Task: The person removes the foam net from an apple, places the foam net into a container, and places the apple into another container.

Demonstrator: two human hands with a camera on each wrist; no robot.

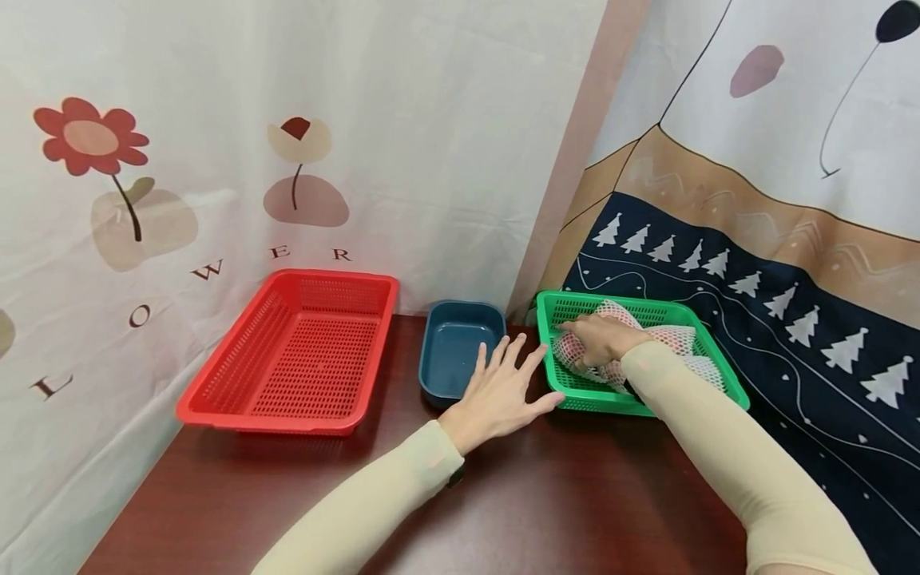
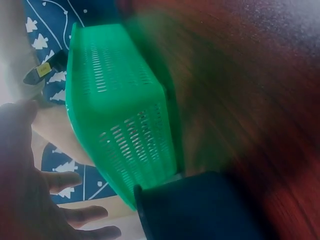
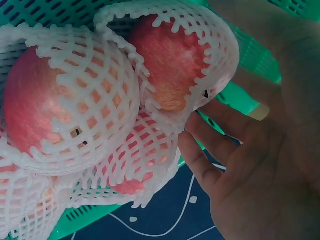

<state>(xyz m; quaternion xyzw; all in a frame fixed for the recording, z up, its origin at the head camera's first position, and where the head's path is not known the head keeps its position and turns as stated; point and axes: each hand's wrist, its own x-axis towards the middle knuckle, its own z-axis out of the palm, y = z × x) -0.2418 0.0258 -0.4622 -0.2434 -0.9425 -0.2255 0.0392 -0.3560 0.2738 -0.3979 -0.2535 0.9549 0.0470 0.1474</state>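
My right hand (image 1: 604, 337) reaches into the green basket (image 1: 729, 375), over several apples wrapped in white foam nets. In the right wrist view its loosely bent fingers (image 3: 200, 160) lie against the side of one netted apple (image 3: 170, 65); some fingertips are hidden behind the net. Another netted apple (image 3: 35, 105) sits beside it, with more below. My left hand (image 1: 499, 399) hovers with spread fingers in front of the blue tub (image 1: 449, 359), near the green basket's left end. Nothing is in the left hand.
A red perforated basket (image 1: 323, 359) stands at the left on the dark wooden table (image 1: 561, 495). The blue tub is between the two baskets. Printed curtains (image 1: 446, 144) hang close behind the table and along its right side.
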